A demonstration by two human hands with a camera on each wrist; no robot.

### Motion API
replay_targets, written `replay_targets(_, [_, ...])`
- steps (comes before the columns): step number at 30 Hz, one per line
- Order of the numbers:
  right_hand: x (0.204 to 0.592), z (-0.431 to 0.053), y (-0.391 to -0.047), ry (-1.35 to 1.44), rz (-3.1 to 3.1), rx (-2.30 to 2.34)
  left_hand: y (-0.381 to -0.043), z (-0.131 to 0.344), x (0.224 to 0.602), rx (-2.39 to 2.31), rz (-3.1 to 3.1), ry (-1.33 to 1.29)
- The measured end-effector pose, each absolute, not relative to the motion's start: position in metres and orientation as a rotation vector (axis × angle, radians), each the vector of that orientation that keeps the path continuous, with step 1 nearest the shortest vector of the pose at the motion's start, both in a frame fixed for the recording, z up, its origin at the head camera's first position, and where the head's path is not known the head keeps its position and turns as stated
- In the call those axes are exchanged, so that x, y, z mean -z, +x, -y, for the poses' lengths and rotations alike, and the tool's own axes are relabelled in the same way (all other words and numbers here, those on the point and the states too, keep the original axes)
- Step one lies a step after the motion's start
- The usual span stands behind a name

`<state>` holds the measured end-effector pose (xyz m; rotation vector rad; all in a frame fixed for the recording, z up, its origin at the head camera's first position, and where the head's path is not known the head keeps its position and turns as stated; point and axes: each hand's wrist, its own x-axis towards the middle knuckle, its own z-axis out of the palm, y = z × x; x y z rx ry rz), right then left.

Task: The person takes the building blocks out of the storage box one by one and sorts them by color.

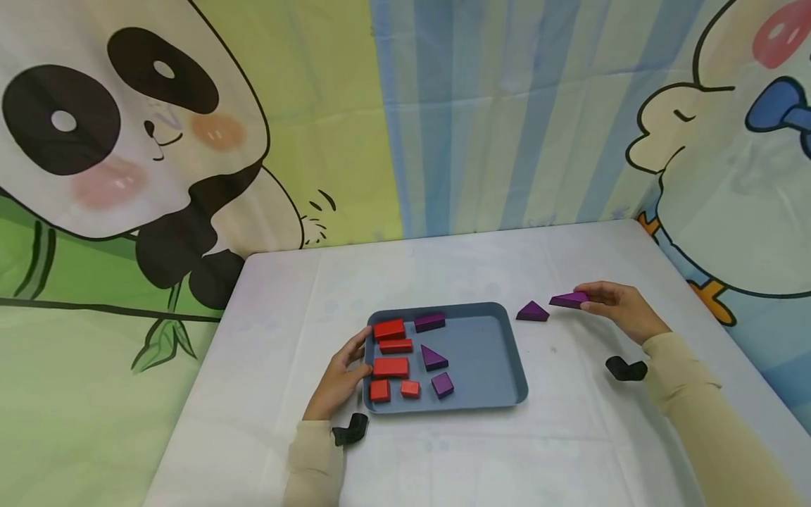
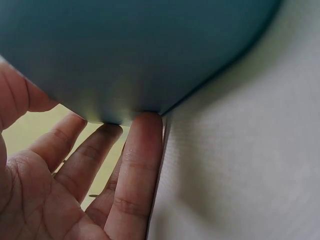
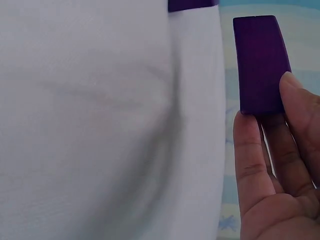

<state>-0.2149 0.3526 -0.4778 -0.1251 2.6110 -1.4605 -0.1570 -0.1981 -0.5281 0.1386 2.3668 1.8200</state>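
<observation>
My left hand [image 1: 342,377] grips the left edge of a blue-grey tray [image 1: 481,359]. In the left wrist view the fingertips [image 2: 145,125] meet the tray's outer wall [image 2: 150,55], and the thumb's tip is hidden at the rim. Off the table at the right, my right hand [image 1: 617,306] pinches a purple triangular block [image 1: 567,301] between thumb and fingers. The right wrist view shows one flat face of that block [image 3: 261,65]. Just left of it a second purple triangular block [image 1: 533,312] lies on the table, beyond the tray's right side.
Several red blocks [image 1: 391,367] fill the tray's left part. Beside them are a purple rectangular block [image 1: 430,322], a purple triangle [image 1: 434,358] and a purple cube-like block [image 1: 442,385]. The white table [image 1: 456,458] meets a printed cloth backdrop [image 1: 456,127] behind.
</observation>
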Motion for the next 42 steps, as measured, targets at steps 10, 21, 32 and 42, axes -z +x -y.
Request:
replay_targets(10, [0.492, -0.363, -0.220, -0.105, -2.530, 1.467, -0.155, 0.198, 0.526, -1.816, -2.387, 0.171])
replay_targets(21, [0.493, -0.361, -0.221, -0.081, -2.490, 1.488, -0.156, 0.199, 0.527, -1.830, -2.373, 0.172])
replay_targets(32, [0.469, -0.351, -0.219, -0.061, -2.647, 1.367, -0.157, 0.197, 0.527, -1.818, -2.380, 0.155])
replay_targets(42, [0.445, -0.313, -0.220, -0.176, -2.692, 1.446, -0.159, 0.197, 0.528, -1.812, -2.385, 0.149])
